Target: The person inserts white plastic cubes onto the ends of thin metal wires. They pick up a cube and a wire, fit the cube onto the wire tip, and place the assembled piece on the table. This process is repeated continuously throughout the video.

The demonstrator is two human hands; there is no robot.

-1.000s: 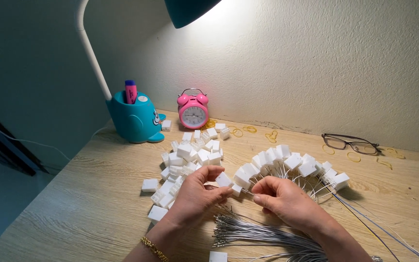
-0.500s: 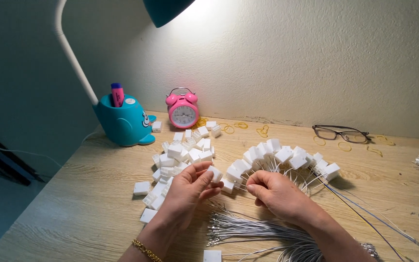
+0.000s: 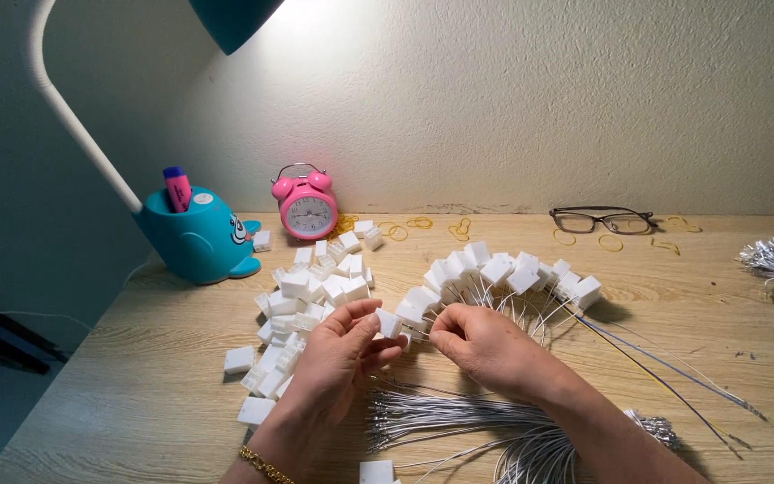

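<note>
The small white connector block sits between your two hands at the middle of the desk, pinched at the fingertips of your left hand. It lies just right of that hand's thumb and just left of your right hand, so the left hand is the nearer and the only one clearly touching it. Your right hand is closed in a pinch, apparently on a thin wire end aimed leftward at the block; the wire itself is too fine to confirm. The gap between block and right fingertips is short and runs roughly left to right.

Behind the right hand, a fanned row of wired white blocks arcs away from you. A loose pile of unwired white blocks lies left of the left hand. The grey wire bundle lies nearer you, its long axis running left to right under your right wrist.
</note>
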